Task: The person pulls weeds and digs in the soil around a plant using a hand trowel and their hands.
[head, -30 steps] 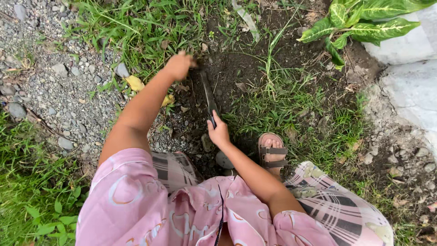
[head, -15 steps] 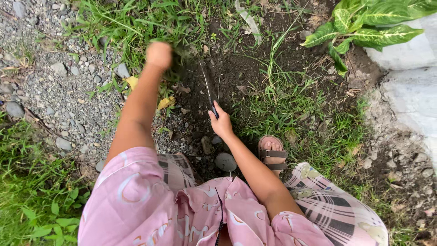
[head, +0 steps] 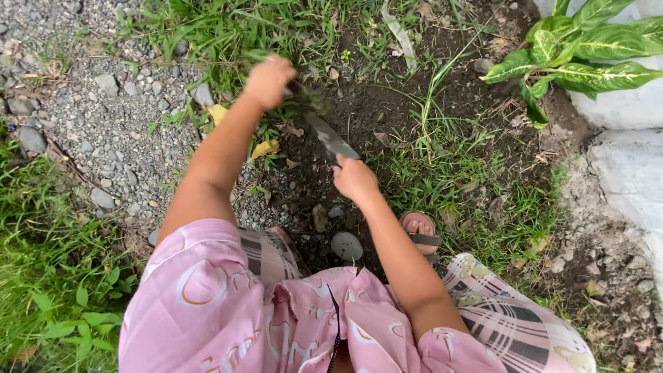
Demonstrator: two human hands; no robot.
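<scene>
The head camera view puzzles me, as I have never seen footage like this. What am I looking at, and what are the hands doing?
The camera sits on a person's head and looks straight down, so you see their own arms, pink patterned top and a sandalled foot. There is no machine, only two bare hands. The right hand grips the handle of a knife, whose blade points at a patch of dark bare soil. The left hand is closed around a tuft of grass by the blade's tip. Around them lie gravel, green grass, yellow leaves, a round stone and a broad-leaved plant.
</scene>
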